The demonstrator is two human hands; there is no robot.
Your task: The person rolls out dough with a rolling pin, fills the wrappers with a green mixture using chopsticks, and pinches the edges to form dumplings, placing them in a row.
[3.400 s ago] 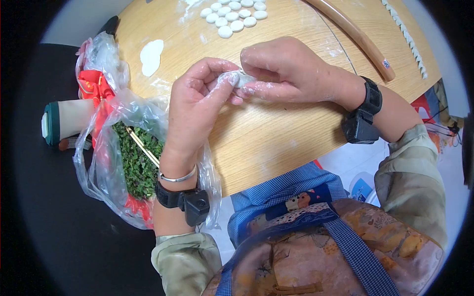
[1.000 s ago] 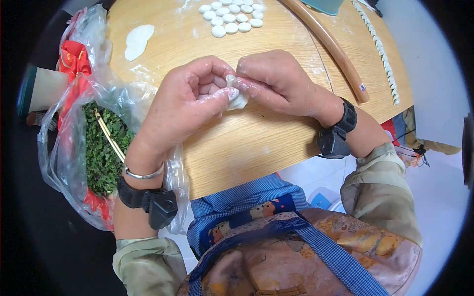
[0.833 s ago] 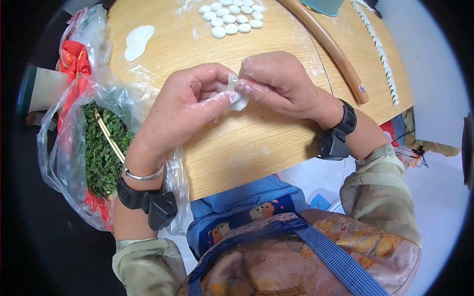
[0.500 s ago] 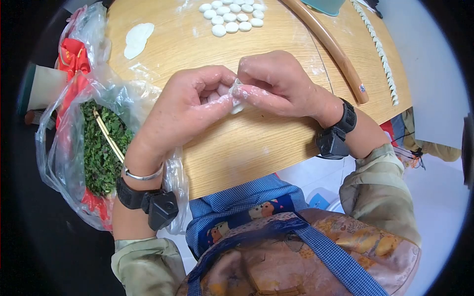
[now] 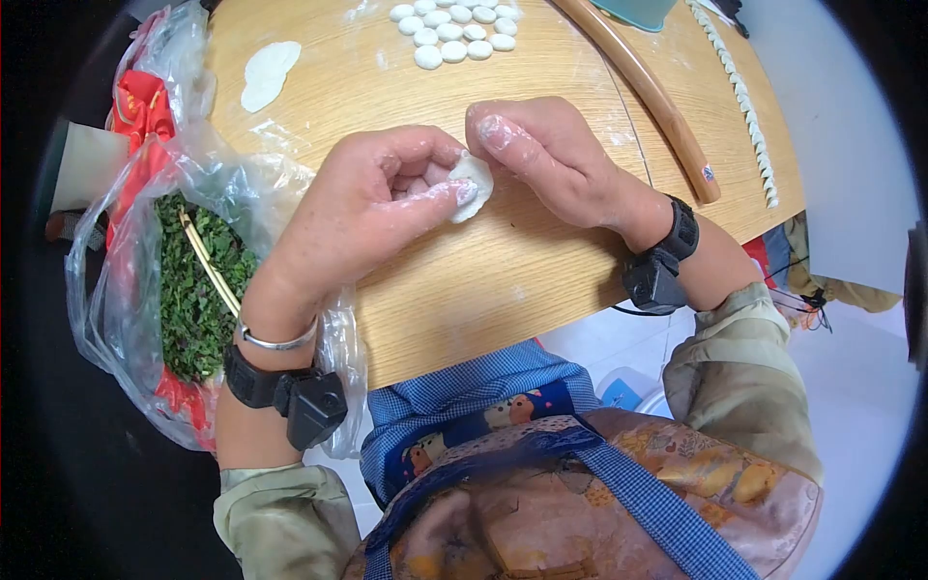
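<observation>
My left hand (image 5: 387, 188) pinches a dumpling (image 5: 472, 184) between thumb and fingertips, above the wooden table (image 5: 454, 309). The dumpling is pale, folded and rounded along its right edge; any filling is hidden. Just to its right is my right hand (image 5: 546, 145), closed with the fingers curled and the floury thumb lying against the index finger. It is apart from the dumpling, and nothing shows in it. Two overlapping flat dough wrappers (image 5: 269, 75) lie on the table beyond my left hand.
Several small dough rounds (image 5: 451, 51) lie in rows at the far side. A long wooden rolling pin (image 5: 648, 101) and a line of finished dumplings (image 5: 739, 87) are at the right. Chopped greens (image 5: 198, 309) with chopsticks (image 5: 208, 261) fill a plastic bag (image 5: 106, 338) at the left.
My right hand has come off the dumpling, its thumb lifting up and away from it. My left hand keeps its pinch, and more of the dumpling shows.
</observation>
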